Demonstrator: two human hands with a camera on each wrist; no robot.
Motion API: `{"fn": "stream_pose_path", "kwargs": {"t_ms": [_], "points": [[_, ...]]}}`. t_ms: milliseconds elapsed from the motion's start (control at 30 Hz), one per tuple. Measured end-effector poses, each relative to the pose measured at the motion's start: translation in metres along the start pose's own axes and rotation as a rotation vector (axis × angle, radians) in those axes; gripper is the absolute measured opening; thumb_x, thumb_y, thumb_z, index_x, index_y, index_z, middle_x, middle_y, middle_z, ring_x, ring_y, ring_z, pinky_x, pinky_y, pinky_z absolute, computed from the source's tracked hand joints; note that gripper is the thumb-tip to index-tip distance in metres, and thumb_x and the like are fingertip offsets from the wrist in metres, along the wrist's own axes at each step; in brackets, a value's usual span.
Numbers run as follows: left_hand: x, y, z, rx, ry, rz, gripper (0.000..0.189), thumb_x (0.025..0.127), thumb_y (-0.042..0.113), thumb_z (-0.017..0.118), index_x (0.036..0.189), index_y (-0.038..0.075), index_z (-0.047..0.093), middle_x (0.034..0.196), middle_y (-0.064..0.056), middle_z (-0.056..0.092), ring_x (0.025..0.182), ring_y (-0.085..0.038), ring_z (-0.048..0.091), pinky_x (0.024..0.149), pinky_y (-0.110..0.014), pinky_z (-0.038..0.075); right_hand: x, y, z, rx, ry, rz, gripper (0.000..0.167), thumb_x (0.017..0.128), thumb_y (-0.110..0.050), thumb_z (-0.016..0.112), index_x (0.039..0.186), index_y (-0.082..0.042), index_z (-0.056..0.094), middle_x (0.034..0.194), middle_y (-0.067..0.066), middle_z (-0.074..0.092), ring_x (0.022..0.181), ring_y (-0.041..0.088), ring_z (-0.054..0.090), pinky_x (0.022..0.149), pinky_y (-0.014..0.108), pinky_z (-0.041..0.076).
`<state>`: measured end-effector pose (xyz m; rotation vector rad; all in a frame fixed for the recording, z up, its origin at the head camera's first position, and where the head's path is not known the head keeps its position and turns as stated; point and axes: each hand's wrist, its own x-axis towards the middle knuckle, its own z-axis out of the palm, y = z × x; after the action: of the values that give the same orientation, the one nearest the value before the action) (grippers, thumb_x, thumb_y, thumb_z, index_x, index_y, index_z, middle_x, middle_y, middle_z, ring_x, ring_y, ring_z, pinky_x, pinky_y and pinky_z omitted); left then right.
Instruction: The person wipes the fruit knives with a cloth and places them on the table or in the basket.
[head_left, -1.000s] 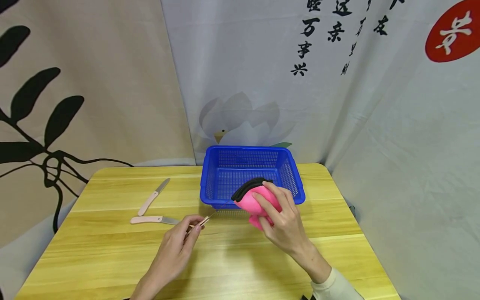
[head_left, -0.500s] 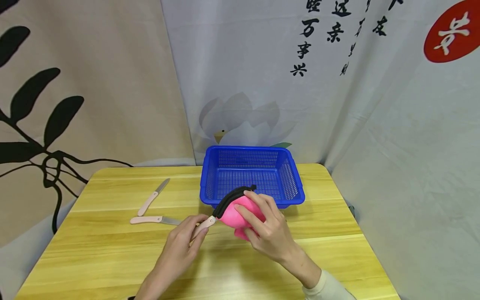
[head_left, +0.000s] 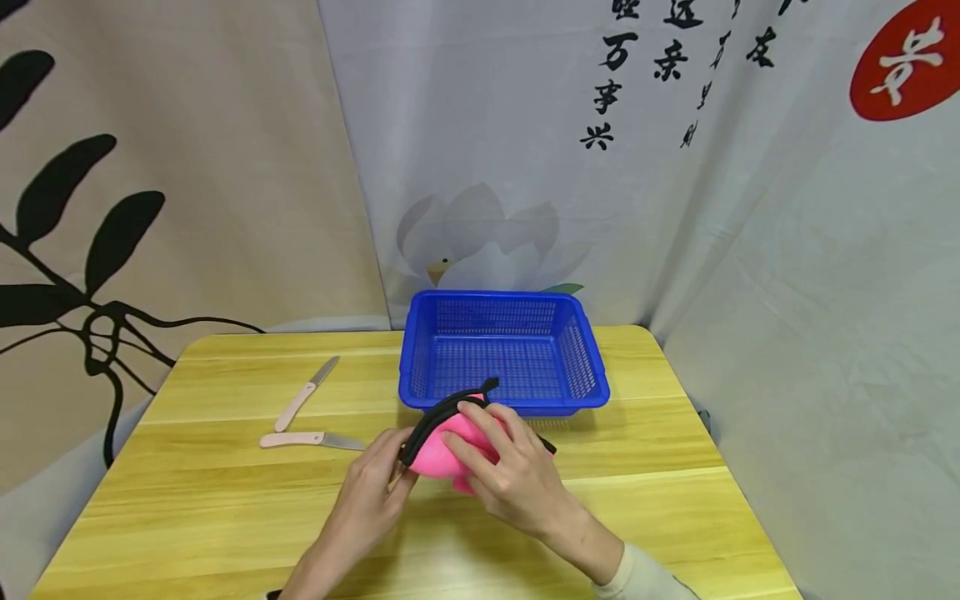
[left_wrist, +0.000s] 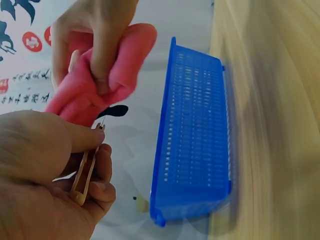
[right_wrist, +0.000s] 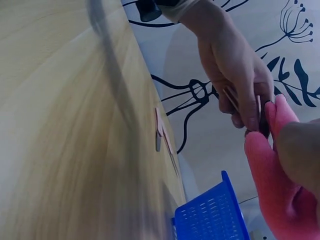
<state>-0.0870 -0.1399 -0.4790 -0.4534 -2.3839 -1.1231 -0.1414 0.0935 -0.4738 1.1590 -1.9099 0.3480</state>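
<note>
My right hand (head_left: pixel 517 479) holds a folded pink cloth (head_left: pixel 435 454) with thick black edging, fingers over its top. My left hand (head_left: pixel 371 487) grips a folding knife, whose pale slotted handle (left_wrist: pixel 86 172) shows best in the left wrist view. A thin bit of blade shows at the handle's front end, right beside the cloth; the rest of the blade is hidden. In the right wrist view both hands meet at the cloth's end. They are above the table, just in front of the blue basket (head_left: pixel 495 412).
Two more folding knives lie unfolded on the wooden table (head_left: pixel 652 500) at left: one knife (head_left: pixel 294 410) points away, the other knife (head_left: pixel 292 440) points right toward my left hand. Behind the table hangs a printed curtain (head_left: pixel 487 125).
My right hand has brought the pink cloth left and nearer to me, onto the knife. The blade, bare between the hands a second ago, is now covered by the cloth.
</note>
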Motion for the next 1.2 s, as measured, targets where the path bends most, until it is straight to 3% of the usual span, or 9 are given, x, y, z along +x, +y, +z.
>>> {"fn": "stream_pose_path", "kwargs": {"t_ms": [133,367,500,633,867,967,1100,1200], "points": [[-0.001,0.002,0.001,-0.046,-0.045,-0.047,0.045,0.092,-0.018,0.077,0.131,0.005,0.075,0.098,0.004,0.066,0.080,0.004,0.050,0.065,-0.021,0.050,-0.002,-0.003,0.001,-0.069,-0.041,0.006,0.054,0.081,-0.034,0.101,0.130,-0.019,0.081,0.149,0.021,0.070,0.118,0.039,0.069,0.098,0.045,0.066],[-0.004,0.002,0.001,-0.044,-0.104,-0.111,0.038,0.102,-0.008,0.074,0.137,0.007,0.071,0.103,0.007,0.067,0.087,-0.001,0.055,0.076,-0.026,0.054,-0.005,-0.004,0.001,-0.124,-0.079,0.018,0.048,0.088,-0.034,0.094,0.132,-0.020,0.081,0.149,0.019,0.070,0.118,0.038,0.067,0.094,0.043,0.066],[-0.005,0.001,0.001,-0.046,-0.110,-0.113,0.035,0.105,-0.005,0.073,0.137,0.009,0.069,0.103,0.006,0.067,0.087,-0.001,0.056,0.075,-0.025,0.052,-0.006,-0.001,0.001,-0.132,-0.090,0.041,0.043,0.092,-0.031,0.088,0.132,-0.018,0.080,0.149,0.019,0.070,0.119,0.040,0.067,0.093,0.045,0.066],[-0.006,0.000,0.000,-0.035,-0.107,-0.102,0.035,0.106,-0.002,0.073,0.138,0.013,0.069,0.114,0.004,0.074,0.096,-0.002,0.063,0.083,-0.029,0.057,-0.007,0.004,0.001,-0.152,-0.099,0.059,0.050,0.087,-0.030,0.096,0.132,-0.018,0.080,0.149,0.019,0.070,0.120,0.042,0.067,0.095,0.047,0.067],[-0.007,-0.002,-0.001,-0.023,-0.087,-0.065,0.032,0.105,-0.004,0.073,0.134,0.011,0.068,0.111,0.002,0.071,0.092,-0.001,0.058,0.076,-0.025,0.052,-0.010,0.014,-0.002,-0.174,-0.102,0.082,0.058,0.080,-0.027,0.102,0.133,-0.018,0.080,0.150,0.020,0.069,0.122,0.042,0.066,0.096,0.048,0.068],[-0.007,-0.003,-0.002,-0.034,-0.093,-0.057,0.031,0.106,-0.004,0.071,0.134,0.011,0.068,0.108,0.003,0.069,0.088,0.000,0.055,0.073,-0.023,0.050,-0.011,0.019,-0.004,-0.165,-0.095,0.094,0.049,0.086,-0.025,0.095,0.132,-0.017,0.080,0.150,0.020,0.069,0.121,0.043,0.066,0.095,0.049,0.067],[-0.008,-0.004,-0.003,-0.045,-0.106,-0.057,0.031,0.107,-0.003,0.070,0.135,0.012,0.067,0.107,0.005,0.068,0.087,0.001,0.053,0.072,-0.022,0.049,-0.014,0.025,-0.005,-0.146,-0.085,0.113,0.034,0.098,-0.020,0.076,0.132,-0.016,0.080,0.150,0.022,0.068,0.121,0.045,0.065,0.096,0.050,0.066],[-0.009,-0.005,-0.004,-0.041,-0.113,-0.055,0.029,0.109,-0.001,0.069,0.136,0.011,0.067,0.109,0.004,0.070,0.088,0.001,0.054,0.072,-0.022,0.050,-0.016,0.031,-0.007,-0.148,-0.082,0.127,0.035,0.100,-0.015,0.067,0.132,-0.015,0.080,0.150,0.024,0.068,0.120,0.046,0.065,0.096,0.051,0.065]]}}
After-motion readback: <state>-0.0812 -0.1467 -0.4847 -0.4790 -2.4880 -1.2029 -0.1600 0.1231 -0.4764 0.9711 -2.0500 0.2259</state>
